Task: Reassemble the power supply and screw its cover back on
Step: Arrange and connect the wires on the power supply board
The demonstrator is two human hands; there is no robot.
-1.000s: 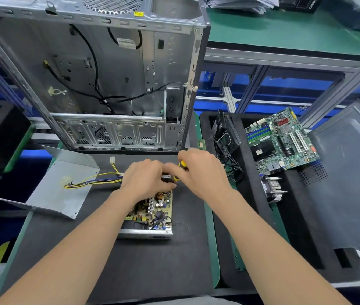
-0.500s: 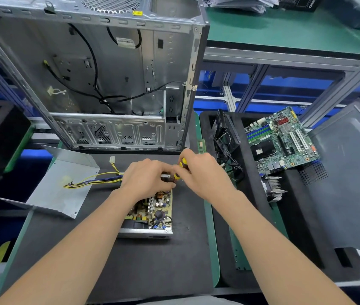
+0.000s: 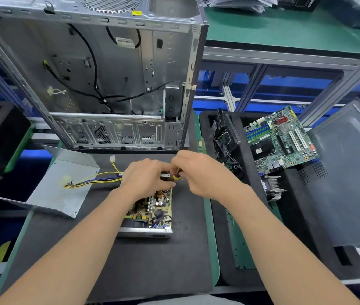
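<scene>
The open power supply (image 3: 152, 212) lies on the black mat (image 3: 130, 260), its circuit board showing, yellow and blue wires (image 3: 93, 180) trailing left. Its bent metal cover (image 3: 58, 190) rests apart at the left. My left hand (image 3: 146, 179) grips the far end of the supply, fingers curled over its top edge. My right hand (image 3: 201, 172) holds a yellow-and-black screwdriver (image 3: 177, 174), whose tip is hidden between the hands at the supply's far right corner.
An empty computer case (image 3: 108, 84) stands upright behind the mat. A black tray (image 3: 240, 260) to the right holds a motherboard (image 3: 282, 139), a heatsink (image 3: 271, 188) and black cabling (image 3: 225, 137). A grey side panel (image 3: 350, 183) lies at far right.
My right hand with the screwdriver has shifted slightly and turned at the supply's far corner. The left hand stays in place on the supply.
</scene>
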